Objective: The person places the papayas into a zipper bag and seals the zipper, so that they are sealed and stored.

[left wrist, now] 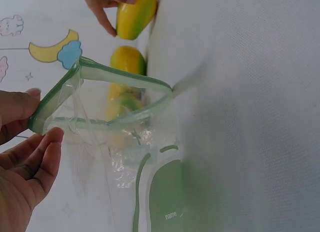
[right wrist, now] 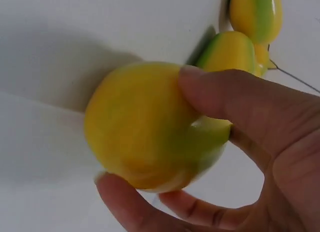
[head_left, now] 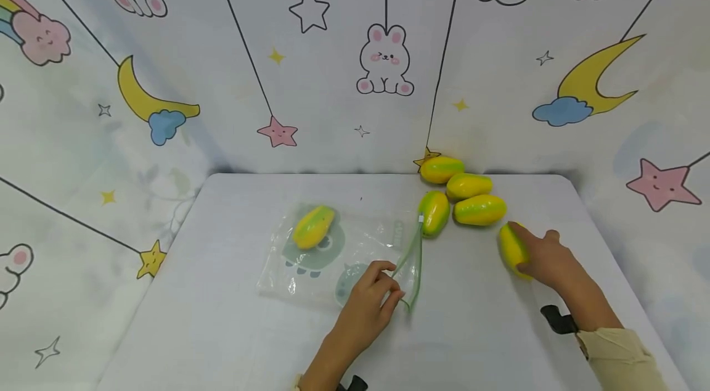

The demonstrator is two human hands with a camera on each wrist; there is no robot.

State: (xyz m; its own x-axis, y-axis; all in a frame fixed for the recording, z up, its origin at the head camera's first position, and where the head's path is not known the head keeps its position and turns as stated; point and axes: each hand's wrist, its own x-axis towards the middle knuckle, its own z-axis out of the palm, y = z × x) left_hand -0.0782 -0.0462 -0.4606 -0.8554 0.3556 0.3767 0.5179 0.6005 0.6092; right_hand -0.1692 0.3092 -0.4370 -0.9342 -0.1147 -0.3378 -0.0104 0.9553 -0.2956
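My left hand pinches the green zip edge of a clear plastic bag between thumb and finger. The bag's mouth gapes toward the right, and green cartoon prints show on its side. Within the bag's outline, toward its left end, lies one yellow-green papaya. Over on the right side of the table, my right hand grips another papaya, thumb on one side and fingers on the other. In the left wrist view that papaya appears beyond the open bag mouth.
Several more papayas sit grouped at the back of the white table, right of the bag. One papaya lies right beside the bag's mouth. Behind the table stands a wall with cartoon bunnies, stars and moons.
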